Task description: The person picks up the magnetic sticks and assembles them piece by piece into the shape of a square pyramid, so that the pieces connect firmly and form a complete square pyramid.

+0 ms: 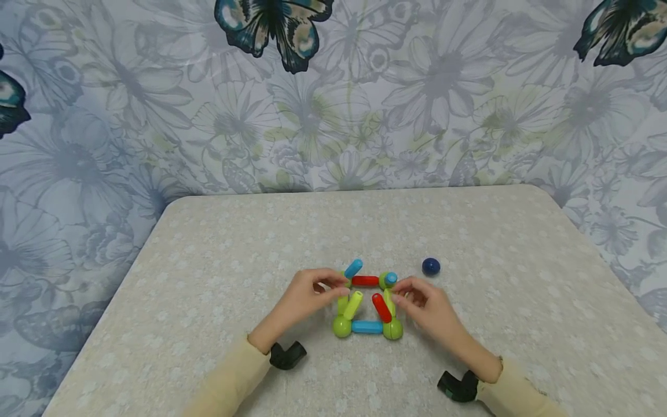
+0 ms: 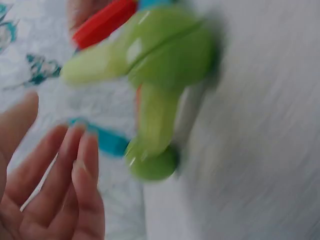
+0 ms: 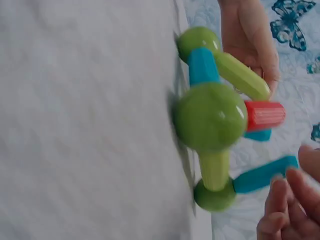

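A frame of toy rods and green balls stands on the table. Green balls [image 1: 341, 326] mark its corners, joined by a blue rod [image 1: 367, 327] in front, a red rod [image 1: 366, 281] behind and yellow-green rods at the sides. From the corners, a yellow-green rod [image 1: 353, 305], a red rod [image 1: 382, 307] and blue rods [image 1: 354, 267] stick up at a slant. My left hand [image 1: 315, 295] is beside the far left corner; thumb and fingers are apart in the left wrist view. My right hand [image 1: 429, 304] has its fingertips right by the far right blue rod [image 3: 267, 174], fingers loosely bent.
Just beyond my right hand lies a dark blue ball [image 1: 431, 266]. A pale patterned cloth covers the table [image 1: 234, 243], whose far edge meets a wall [image 1: 443, 116] with flowers and butterflies. Black wrist devices [image 1: 288, 355] sit at both sleeves.
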Demonstrator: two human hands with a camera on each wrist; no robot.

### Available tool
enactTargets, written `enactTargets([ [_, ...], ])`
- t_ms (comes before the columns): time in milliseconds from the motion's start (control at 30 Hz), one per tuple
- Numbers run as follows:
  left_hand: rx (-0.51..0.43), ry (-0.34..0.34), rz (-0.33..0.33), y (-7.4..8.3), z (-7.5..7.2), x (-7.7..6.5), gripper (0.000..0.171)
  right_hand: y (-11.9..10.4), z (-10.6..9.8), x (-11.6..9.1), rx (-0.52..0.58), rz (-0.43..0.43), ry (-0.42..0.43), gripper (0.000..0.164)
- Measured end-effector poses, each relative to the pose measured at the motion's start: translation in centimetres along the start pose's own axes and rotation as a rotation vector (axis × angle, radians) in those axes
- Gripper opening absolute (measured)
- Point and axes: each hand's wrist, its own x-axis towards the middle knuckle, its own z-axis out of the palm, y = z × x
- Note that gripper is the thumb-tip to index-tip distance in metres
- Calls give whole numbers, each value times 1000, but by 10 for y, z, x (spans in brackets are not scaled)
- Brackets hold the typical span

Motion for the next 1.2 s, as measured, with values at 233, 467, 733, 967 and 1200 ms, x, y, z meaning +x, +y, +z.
enactTargets([
  [233,116,-52,50,-14,-4,26,54,3,-15,20,-51,-127,-115,44],
  [467,179,-86,62,-19,6,33,32,41,-6,35,-106,-186,-205,32],
  [733,235,-96,119,-18,5,25,28,33,-1,39,-372,-288,-185,30],
  [967,236,-99,121,-17,6,22,29,32,1,38,-423,-300,-190,35],
  [1200,222,-80,121,-18,6,21,28,29,2,37,-442,-295,-194,35],
])
